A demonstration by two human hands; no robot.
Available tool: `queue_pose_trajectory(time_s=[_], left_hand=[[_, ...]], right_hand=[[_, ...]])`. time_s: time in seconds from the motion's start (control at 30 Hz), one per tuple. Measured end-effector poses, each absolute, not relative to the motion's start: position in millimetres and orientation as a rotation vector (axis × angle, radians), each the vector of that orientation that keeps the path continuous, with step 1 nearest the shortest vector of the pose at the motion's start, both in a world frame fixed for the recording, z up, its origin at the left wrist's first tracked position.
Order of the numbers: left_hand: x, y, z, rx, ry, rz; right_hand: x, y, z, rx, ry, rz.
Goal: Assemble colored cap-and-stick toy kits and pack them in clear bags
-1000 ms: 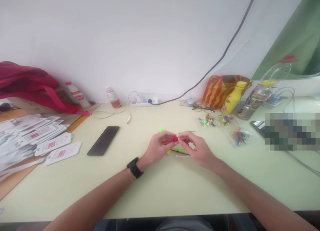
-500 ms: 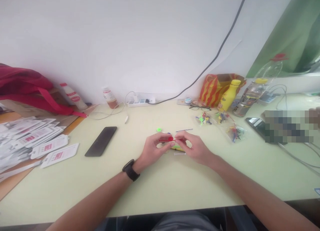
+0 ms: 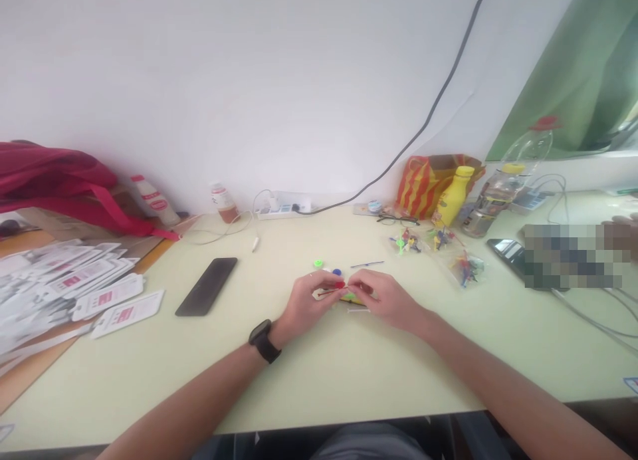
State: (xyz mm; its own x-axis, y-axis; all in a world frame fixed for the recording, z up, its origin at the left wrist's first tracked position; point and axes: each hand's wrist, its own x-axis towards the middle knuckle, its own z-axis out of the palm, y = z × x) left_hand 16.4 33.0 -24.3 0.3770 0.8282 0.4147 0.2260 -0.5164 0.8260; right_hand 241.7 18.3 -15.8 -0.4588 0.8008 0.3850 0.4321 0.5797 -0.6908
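Note:
My left hand (image 3: 310, 305), a black watch on its wrist, pinches a small red plastic piece (image 3: 339, 285) with a thin dark red stick (image 3: 326, 292) by its fingers. Against it, my right hand (image 3: 386, 298) has thumb and forefinger pressed together; whatever lies between them is too small to make out. Just beyond the fingers are a bright green piece (image 3: 318, 264) and a blue round piece (image 3: 337, 272). Partly hidden under my hands is a yellow-green item (image 3: 353, 299). A white stick (image 3: 357, 310) lies below it, and a blue stick (image 3: 367, 264) behind my right hand.
A black phone (image 3: 207, 286) lies to the left, near a heap of white badge cards (image 3: 127, 312). Bags of small coloured parts (image 3: 466, 269), glasses (image 3: 397, 219), a yellow bottle (image 3: 452, 197) and a clear bottle (image 3: 491, 204) stand or lie right. A power strip (image 3: 284, 206) sits by the wall.
My fingertips have shifted slightly around the red piece, and the thin dark red stick now shows beside my left fingers. The blue round piece is more visible. The view has tilted a little.

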Motion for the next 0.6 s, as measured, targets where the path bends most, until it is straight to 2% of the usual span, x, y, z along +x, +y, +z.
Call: queue_pose_trajectory(time_s=[0.43,0.6], left_hand=[[16.8,31.7,-19.9,1.926,0.926,1.070],[18.6,27.1,-15.5,1.743,0.834,1.065]], right_hand=[[239.4,16.3,-8.1,-1.017,-1.999,0.801],[240.1,17.9,-5.8,-1.006,-1.911,0.853]])
